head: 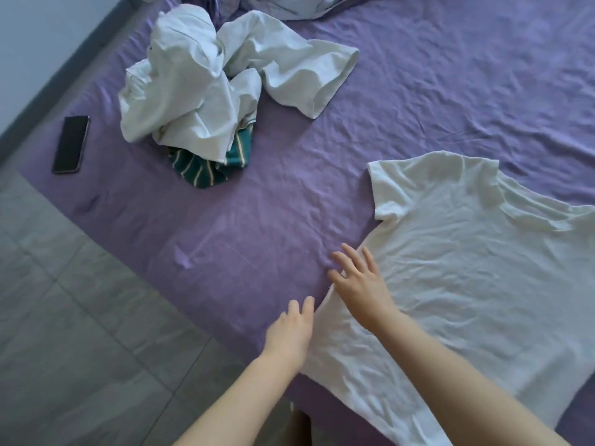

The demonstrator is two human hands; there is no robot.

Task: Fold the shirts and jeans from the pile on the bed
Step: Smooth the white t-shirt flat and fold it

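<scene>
A white shirt (pixel 467 268) is lying spread flat on the purple bed (pixel 450 75), filling the 3 to 5 o'clock part of the view, one short sleeve pointing up toward 1 o'clock and the hem hanging near the bed's edge at 5 o'clock. It is wrinkled but opened out.

The right hand (pixel 359 280) is resting on the shirt's side edge, at about 6 o'clock, fingers straight and spread, the fingertips reaching just past the cloth onto the sheet. It is released, palm down, grasping nothing. The left hand (pixel 291 329) is sitting just beside it at 7 o'clock, at the shirt's edge, with fingers extended and relaxed; whether it is touching the cloth or only the sheet, I cannot tell. It too is released.

The pile (pixel 206 82) is sitting well apart from the hands, up at 11 o'clock: pale crumpled clothes heaped together, one piece trailing out toward 12 o'clock. A green striped garment (pixel 206 165) is poking out from under the heap's near side.

A dark phone (pixel 70 144) is lying face up on the sheet at 9 o'clock, near the bed's corner and apart from the pile. More rumpled pale cloth (pixel 289 4) is showing at the very top, at 12 o'clock. Grey floor tiles (pixel 80 317) are showing at 8 o'clock.
</scene>
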